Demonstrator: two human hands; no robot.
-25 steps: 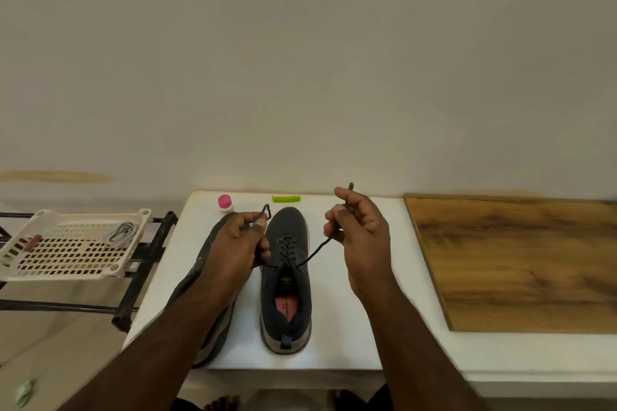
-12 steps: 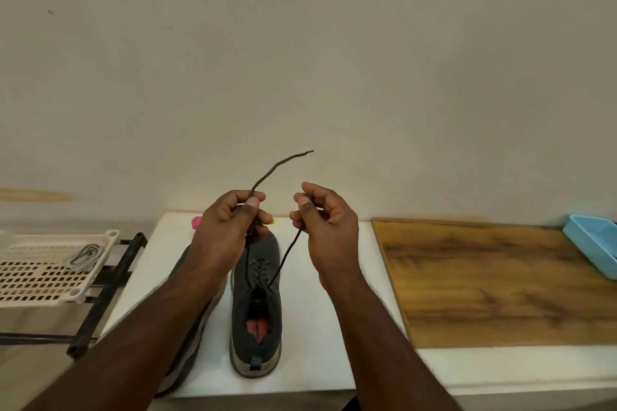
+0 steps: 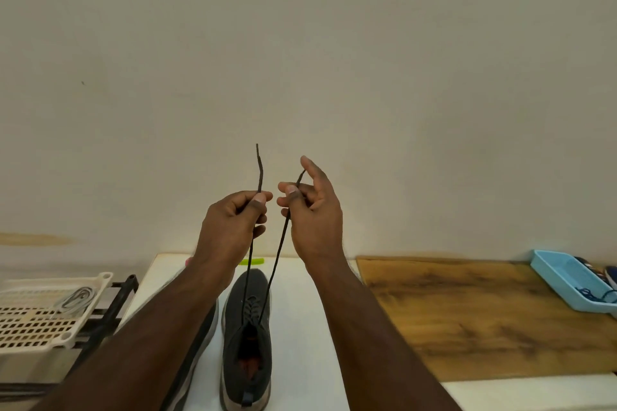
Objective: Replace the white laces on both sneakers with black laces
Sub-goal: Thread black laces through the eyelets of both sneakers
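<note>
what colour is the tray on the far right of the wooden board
Light blue; the tray shows at the head view's right edge.

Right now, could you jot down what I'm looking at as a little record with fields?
left hand: pinches one end of the black lace, tip pointing up
right hand: pinches the other end
laced sneaker: dark grey, on the white table, both lace ends pulled up taut
second sneaker: mostly hidden behind the left arm
white basket: holds a pale lace bundle
blue tray: on wooden board

Both forearms reach forward and up, the left hand (image 3: pixel 233 220) and right hand (image 3: pixel 312 210) raised close together, each pinching 1 lace end (image 3: pixel 259 173) between thumb and forefinger.
</note>
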